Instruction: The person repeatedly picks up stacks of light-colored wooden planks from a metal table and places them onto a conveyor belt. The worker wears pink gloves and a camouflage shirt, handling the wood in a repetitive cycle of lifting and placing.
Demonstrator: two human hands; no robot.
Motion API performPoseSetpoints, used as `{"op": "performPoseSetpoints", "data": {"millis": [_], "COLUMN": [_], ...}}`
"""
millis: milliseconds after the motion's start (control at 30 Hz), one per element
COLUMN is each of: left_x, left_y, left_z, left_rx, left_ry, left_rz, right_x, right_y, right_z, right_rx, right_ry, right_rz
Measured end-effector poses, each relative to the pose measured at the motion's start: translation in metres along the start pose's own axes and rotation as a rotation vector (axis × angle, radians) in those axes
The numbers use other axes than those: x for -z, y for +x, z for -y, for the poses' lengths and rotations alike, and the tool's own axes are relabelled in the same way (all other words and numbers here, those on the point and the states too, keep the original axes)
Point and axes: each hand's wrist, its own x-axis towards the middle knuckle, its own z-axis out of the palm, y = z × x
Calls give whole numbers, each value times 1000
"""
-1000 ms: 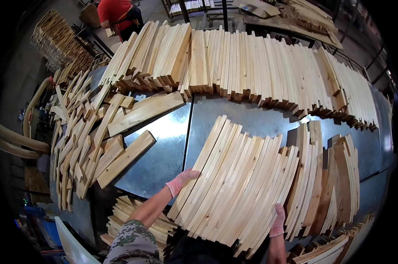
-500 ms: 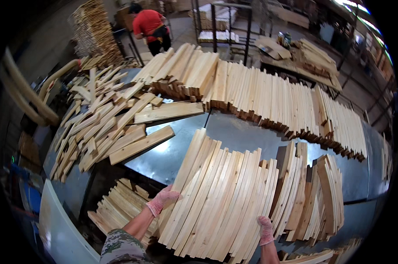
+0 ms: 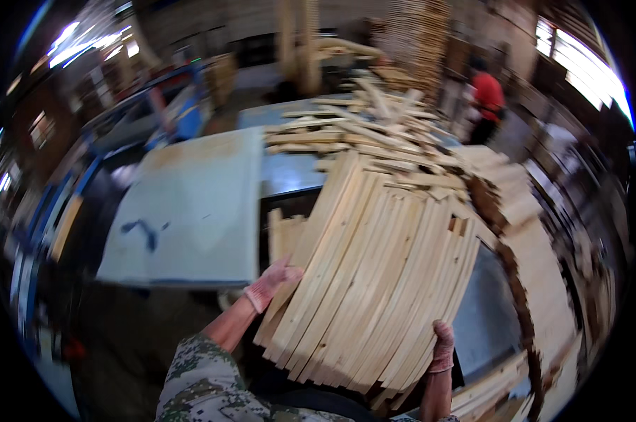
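Two gloved hands — left hand [image 3: 272, 281] at nine o'clock, right hand [image 3: 442, 346] at five — each grip clenched on the slat bundle's [image 3: 374, 274] edges, squeezing the slats together so none slips.

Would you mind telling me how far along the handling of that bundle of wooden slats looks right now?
Done: the bundle of wooden slats is gathered side by side. In hand: the left hand grips its left edge and the right hand its lower right corner, the bundle tilted over the metal table. Left: loose slats and a long stacked row lie beyond, unhandled.
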Motion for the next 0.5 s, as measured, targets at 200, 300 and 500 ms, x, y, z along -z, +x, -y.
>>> {"op": "performPoseSetpoints", "data": {"millis": [200,300,500], "left_x": [164,282,460], "left_y": [-145,-206,-291], "left_z": [-43,-34,-43], "left_rx": [-73,-110,85], "left_ry": [-289,-333,-470], "left_rz": [-187,-237,-313], "right_x": [-231,-288,-447], "right_y": [-5,15,20], "right_z": [-59,-136,-282], "right_rx": [-158,-339,-370], "right_ry": [-71,-115,-266], "right_rz": [307,409,431]}}
